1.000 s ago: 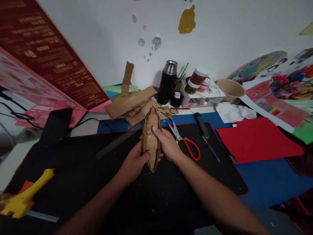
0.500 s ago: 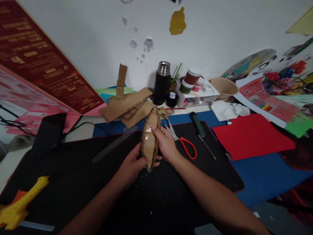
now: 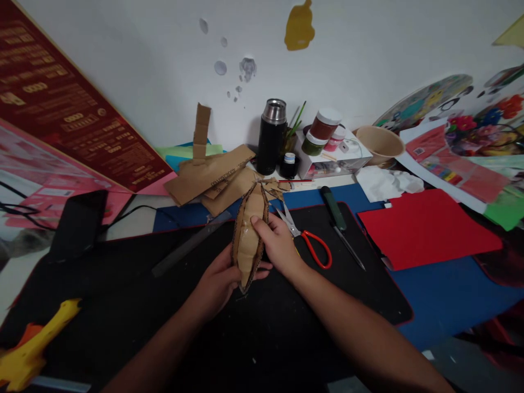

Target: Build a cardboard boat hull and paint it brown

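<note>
I see the boat-shaped corrugated cardboard piece (image 3: 248, 243) tip into a slightly stronger slant, its near point swung to the left; I judge that the work stays with handling this piece, since both hands keep it; the left hand (image 3: 219, 278) is closed about its near end, thumb along the rim; the right hand (image 3: 280, 240) grips the right side, thumb pressed on the inner face; the piece is over the black mat (image 3: 245, 338), and I cannot tell whether its tip touches down.

Against the frame a second ago, where the piece points nearly straight away from the person, it now leans, and the shine inside is fainter; the red-handled scissors (image 3: 300, 233) and green-handled tool (image 3: 341, 227) lie on the mat to the right as they did.
</note>
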### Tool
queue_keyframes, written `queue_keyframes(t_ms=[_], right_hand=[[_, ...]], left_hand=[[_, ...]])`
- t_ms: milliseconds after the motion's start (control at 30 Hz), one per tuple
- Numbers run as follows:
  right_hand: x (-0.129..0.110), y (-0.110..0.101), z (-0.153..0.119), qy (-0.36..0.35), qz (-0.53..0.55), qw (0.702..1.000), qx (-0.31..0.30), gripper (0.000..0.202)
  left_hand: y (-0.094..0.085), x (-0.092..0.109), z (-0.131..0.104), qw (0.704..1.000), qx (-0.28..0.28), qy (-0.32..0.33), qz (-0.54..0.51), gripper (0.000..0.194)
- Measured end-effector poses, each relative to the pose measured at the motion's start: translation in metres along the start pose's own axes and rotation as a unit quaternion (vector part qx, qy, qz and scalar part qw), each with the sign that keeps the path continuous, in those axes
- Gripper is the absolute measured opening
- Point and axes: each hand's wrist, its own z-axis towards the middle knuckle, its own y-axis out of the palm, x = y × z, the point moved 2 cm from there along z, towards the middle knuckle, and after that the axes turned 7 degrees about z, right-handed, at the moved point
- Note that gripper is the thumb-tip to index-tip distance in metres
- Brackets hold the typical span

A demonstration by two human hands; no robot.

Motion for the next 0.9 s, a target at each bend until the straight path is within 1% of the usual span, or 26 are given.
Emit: queue_keyframes(t_ms=[133, 300, 433, 567, 667, 800, 900], right_hand=[[0.0, 0.001, -0.001, 0.005, -0.01, 1.0, -0.004, 0.03], [0.0, 0.0, -0.002, 0.018, -0.011, 1.0, -0.003, 0.031], [0.0, 0.001, -0.002, 0.016, -0.017, 1.0, -0.01, 0.033], [0.002, 0.001, -0.003, 0.017, -0.008, 1.0, 0.008, 0.035], [0.003, -0.003, 0.0, 0.008, 0.01, 0.999, 0.031, 0.036], [0.004, -0.012, 0.007, -0.025, 0.045, 0.995, 0.082, 0.035], [0.006, -0.017, 0.011, -0.031, 0.065, 0.993, 0.091, 0.035]], left_hand=[[0.001, 0.0, -0.001, 1.0, -0.003, 0.002, 0.003, 0.05], [0.001, 0.0, -0.002, 1.0, -0.016, -0.003, 0.0, 0.054], [0.003, 0.001, -0.001, 1.0, -0.017, -0.004, -0.007, 0.054], [0.002, 0.0, 0.001, 1.0, -0.005, 0.001, -0.004, 0.055], [0.0, 0.0, 0.002, 0.999, 0.029, 0.011, -0.014, 0.059], [-0.002, 0.003, 0.004, 0.994, 0.104, 0.025, 0.015, 0.047], [-0.007, 0.006, 0.007, 0.988, 0.143, 0.051, 0.024, 0.045]])
